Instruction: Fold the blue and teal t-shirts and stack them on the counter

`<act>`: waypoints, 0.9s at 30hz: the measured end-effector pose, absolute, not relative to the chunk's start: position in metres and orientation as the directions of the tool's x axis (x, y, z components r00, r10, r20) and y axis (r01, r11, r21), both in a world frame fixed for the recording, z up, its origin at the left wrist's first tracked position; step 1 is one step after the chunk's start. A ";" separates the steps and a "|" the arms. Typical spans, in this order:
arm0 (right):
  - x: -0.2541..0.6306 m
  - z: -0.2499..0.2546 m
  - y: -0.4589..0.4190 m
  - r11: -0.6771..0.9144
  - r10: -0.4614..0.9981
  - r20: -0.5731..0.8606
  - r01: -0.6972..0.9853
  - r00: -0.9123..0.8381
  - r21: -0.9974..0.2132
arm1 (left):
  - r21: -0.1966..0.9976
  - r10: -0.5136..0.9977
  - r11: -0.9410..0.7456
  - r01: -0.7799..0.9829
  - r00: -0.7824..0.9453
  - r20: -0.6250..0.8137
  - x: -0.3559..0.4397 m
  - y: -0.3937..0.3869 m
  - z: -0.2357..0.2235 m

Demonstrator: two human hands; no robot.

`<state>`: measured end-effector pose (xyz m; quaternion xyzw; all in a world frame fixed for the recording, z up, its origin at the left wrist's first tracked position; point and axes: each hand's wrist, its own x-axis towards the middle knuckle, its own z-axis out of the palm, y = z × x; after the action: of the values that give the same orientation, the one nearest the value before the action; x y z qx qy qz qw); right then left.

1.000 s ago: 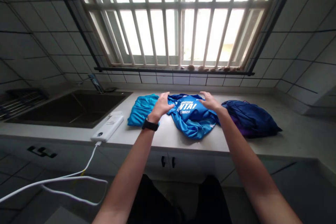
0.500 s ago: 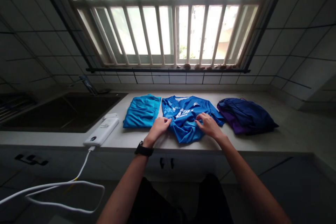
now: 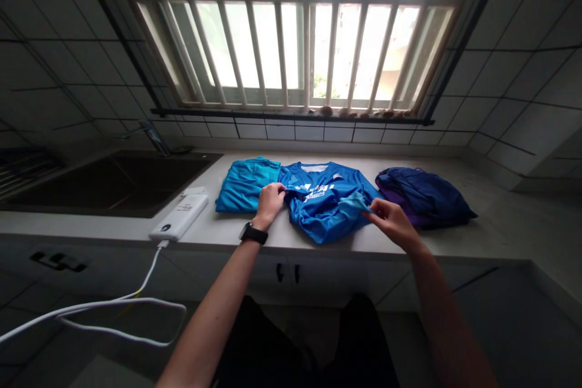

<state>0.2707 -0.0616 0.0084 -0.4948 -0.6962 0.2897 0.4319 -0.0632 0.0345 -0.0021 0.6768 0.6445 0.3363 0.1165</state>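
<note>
A blue sports shirt (image 3: 318,212) with white lettering lies on the counter, its collar toward the window and its lower part bunched up. My left hand (image 3: 271,199), with a black watch on the wrist, pinches the shirt's left side. On the other side, my right hand (image 3: 391,221) is closed on the shirt's lighter blue edge and pulls it out to the right. A folded teal garment (image 3: 245,185) lies just left of the shirt. To the right rests a dark blue and purple folded garment (image 3: 425,197).
The white counter (image 3: 495,224) runs below a barred window (image 3: 291,42). A dark sink (image 3: 113,179) with a tap (image 3: 154,136) is at the left. Near the front edge lies a white power bank (image 3: 179,216) with a white cable (image 3: 150,273) hanging down.
My right hand has moved right, drawing the shirt's edge outward so the bunched part spreads wider. My left hand has shifted slightly left and up along the shirt's side.
</note>
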 end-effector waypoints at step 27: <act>0.286 -0.021 -0.043 -0.016 0.788 0.528 0.868 0.316 -0.496 | 0.336 0.933 -0.326 0.884 0.242 0.268 -0.046 -0.065 -0.048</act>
<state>0.2857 -0.0425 -0.0214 -0.7108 -0.5825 -0.0509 0.3909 -0.0461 -0.0647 -0.0482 0.7859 0.5779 0.2126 0.0573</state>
